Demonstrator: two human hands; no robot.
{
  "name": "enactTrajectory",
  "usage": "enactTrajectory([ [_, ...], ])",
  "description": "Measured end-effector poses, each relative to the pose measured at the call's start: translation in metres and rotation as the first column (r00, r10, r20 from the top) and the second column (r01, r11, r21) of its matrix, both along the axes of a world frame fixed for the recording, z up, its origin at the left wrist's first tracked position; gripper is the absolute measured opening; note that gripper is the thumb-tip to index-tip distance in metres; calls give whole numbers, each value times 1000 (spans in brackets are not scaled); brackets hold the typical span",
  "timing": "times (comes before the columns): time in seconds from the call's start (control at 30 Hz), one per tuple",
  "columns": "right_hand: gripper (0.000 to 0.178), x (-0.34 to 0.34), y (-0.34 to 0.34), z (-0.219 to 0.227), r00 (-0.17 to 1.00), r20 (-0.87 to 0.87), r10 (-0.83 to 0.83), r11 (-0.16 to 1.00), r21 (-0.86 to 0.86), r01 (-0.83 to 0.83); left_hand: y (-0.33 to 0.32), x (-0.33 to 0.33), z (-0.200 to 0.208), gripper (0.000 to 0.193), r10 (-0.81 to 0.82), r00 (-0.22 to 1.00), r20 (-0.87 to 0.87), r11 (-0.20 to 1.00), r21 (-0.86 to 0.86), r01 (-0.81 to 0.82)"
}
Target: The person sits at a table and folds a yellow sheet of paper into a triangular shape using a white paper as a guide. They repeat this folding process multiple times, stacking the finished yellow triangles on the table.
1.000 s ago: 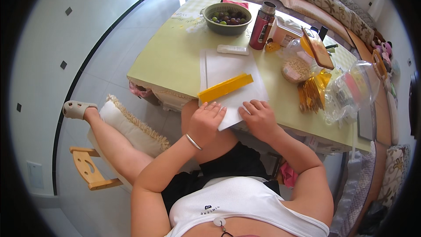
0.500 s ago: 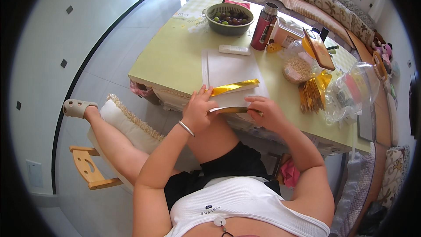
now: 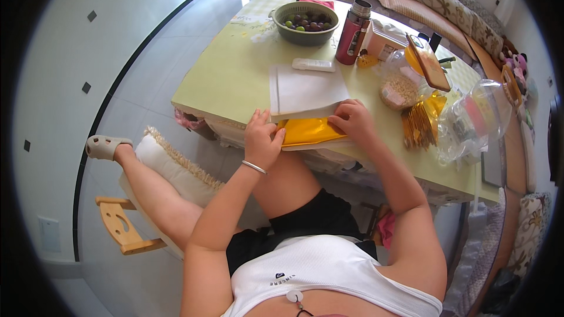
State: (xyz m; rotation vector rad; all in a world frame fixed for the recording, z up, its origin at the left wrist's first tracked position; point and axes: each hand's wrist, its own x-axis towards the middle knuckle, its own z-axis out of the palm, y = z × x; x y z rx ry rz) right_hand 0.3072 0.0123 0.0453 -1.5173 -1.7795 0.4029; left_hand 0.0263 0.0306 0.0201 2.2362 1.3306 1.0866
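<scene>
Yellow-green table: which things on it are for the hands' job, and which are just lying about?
Seem part of the job:
gold foil sheet, between left hand and right hand
white paper
perhaps gold foil bundle

Seem just lying about:
grapes
thermos flask
smartphone

My left hand (image 3: 262, 144) sits near the centre of the frame, fingers (image 3: 257, 120) pointing up, thumb (image 3: 278, 137) angled out rightward. My right hand (image 3: 355, 124), right of centre and slightly higher, bends its fingers toward the thumb. Both forearms (image 3: 230, 202) slant inward from bent elbows (image 3: 424, 214) lower in the frame.
</scene>
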Motion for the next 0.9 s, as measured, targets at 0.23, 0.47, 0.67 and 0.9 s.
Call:
enactTrajectory([
  [0.23,21,-6,9,-5,995,34,-94,995,23,93,6,7,-2,20,90,992,-84,996,19,-89],
  [0.47,19,-12,8,-11,974,144,-173,974,172,148,-8,22,34,48,21,967,-252,873,477,105],
  [0.67,19,-14,7,-10,985,50,-164,983,91,159,-23,38,15,61,-149,884,-444,913,281,295],
  [0.9,18,-10,9,-12,988,10,-154,985,87,152,-18,33,10,58,-109,881,-461,921,286,264],
])
